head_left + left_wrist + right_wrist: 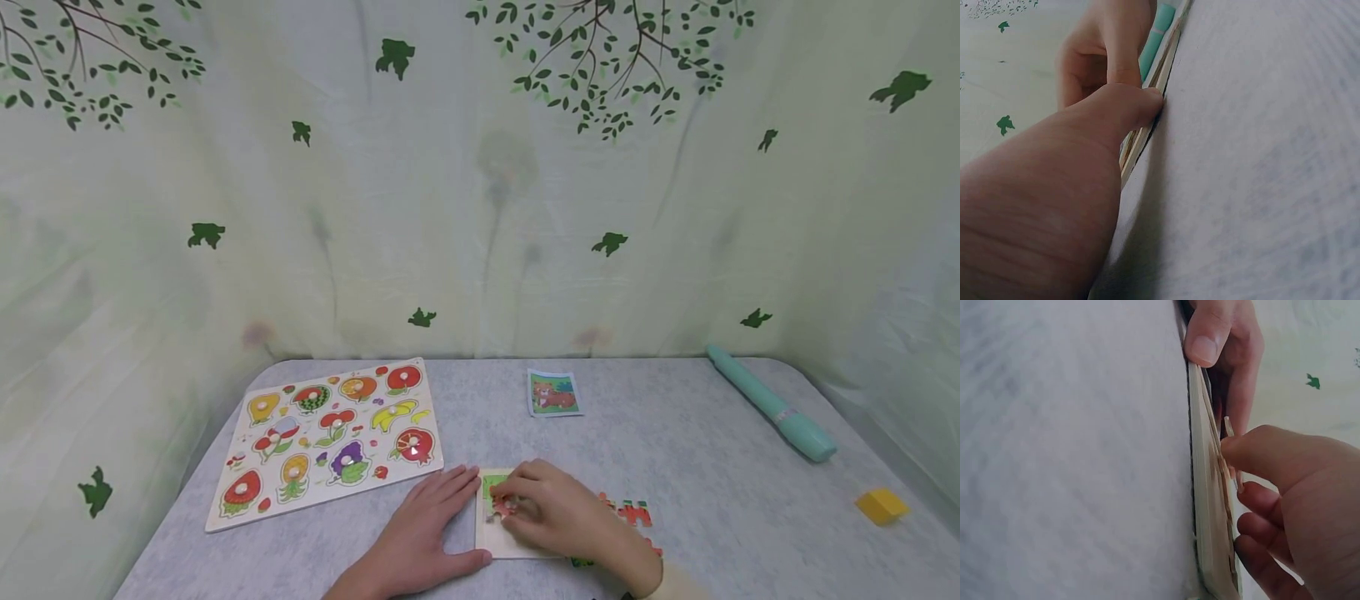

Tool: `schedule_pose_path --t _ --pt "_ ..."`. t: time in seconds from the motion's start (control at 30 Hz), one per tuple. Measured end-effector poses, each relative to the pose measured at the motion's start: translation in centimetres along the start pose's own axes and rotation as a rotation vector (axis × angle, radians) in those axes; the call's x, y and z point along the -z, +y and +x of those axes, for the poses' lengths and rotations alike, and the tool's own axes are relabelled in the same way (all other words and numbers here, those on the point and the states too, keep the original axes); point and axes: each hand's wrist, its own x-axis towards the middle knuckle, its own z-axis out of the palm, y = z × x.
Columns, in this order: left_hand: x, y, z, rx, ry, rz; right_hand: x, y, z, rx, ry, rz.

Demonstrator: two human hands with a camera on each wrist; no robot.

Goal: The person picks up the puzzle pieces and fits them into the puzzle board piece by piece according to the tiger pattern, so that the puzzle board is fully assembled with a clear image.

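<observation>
A small wooden puzzle tray (517,547) lies near the table's front edge, with green and red pieces in its upper left part. The left hand (423,533) rests flat at its left side, the thumb touching the lower left corner. Above the tray the right hand (555,512) pinches a puzzle piece (504,505) between thumb and fingers. In the right wrist view, the right hand (1297,487) holds that thin piece (1230,428) tilted over the tray (1207,506). The left wrist view shows the left thumb (1141,106) against the tray's edge.
Several loose red and green pieces (636,513) lie right of the tray, partly behind the right arm. A fruit board (322,446) is at the left, a bear picture card (553,394) behind, a teal stick-like object (772,404) and a yellow block (882,506) at the right.
</observation>
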Motion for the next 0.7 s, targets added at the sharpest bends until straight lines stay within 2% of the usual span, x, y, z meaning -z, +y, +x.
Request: schedule_pose_path --t 0.43,0.7 --pt "0.0 -0.02 0.03 0.0 0.0 0.0 -0.5 0.0 -0.03 -0.012 0.006 -0.037" --pt "-0.06 -0.13 0.05 -0.001 0.0 0.005 -0.73 0.23 -0.1 0.028 0.024 -0.055"
